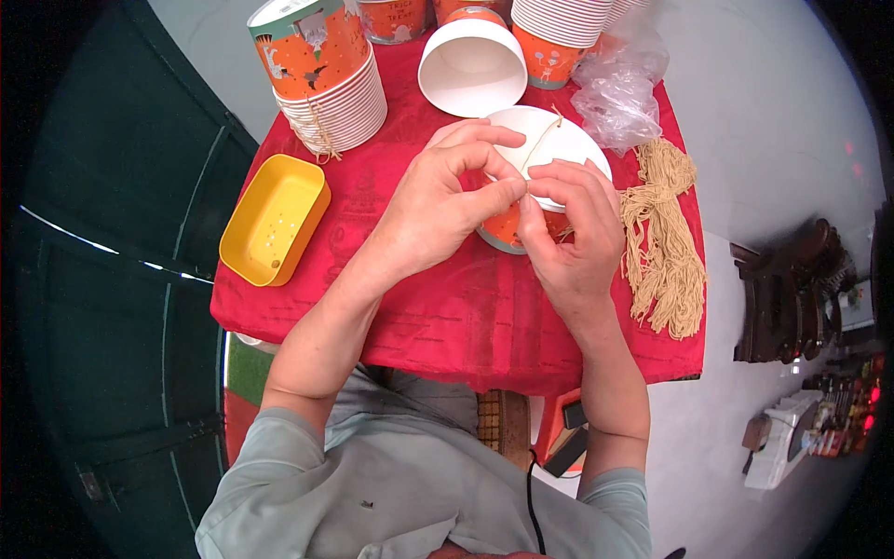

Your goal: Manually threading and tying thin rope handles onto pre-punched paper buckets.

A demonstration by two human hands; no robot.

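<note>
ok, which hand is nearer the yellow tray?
Left. The left hand is right of the yellow tray, apart from it; the right hand is farther right, beyond the left one, beside the tan string bundle.

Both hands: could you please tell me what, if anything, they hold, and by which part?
The left hand and right hand apparently pinch the string; exactly which part is hidden.

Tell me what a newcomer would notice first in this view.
Probably the red tablecloth, with the bright yellow tray standing out near its left edge. Next, the left hand and right hand, close together over an orange tub with a white top. A tan string bundle lies near the cloth's right edge.
</note>
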